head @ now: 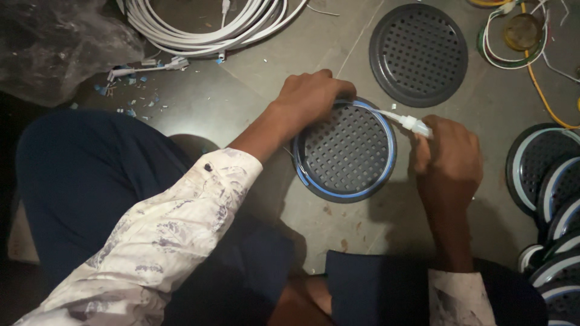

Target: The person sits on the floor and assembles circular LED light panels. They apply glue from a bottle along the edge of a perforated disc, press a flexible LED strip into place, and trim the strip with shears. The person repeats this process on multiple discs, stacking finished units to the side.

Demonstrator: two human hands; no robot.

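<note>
— What's nearest the person?

— One round grey perforated disc (345, 151) on the floor (254, 90) in front of the knees, a pale strip (391, 145) tucked round its rim. The left hand (311, 96) presses its upper edge, fingers curled; the right hand (447, 163) pinches the strip's white connector (417, 125).

— Other discs?

— One bare disc (418, 46) farther off. At the right edge, a stack (553, 205) of about seven rimmed ones, partly cut off.

— Beyond?

— One coil of white cable (211, 24) at the far edge.

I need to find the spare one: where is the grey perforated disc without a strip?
In the head view, the bare grey perforated disc lies on the floor at upper right, beyond the right hand, beside the small wire coil.
</note>
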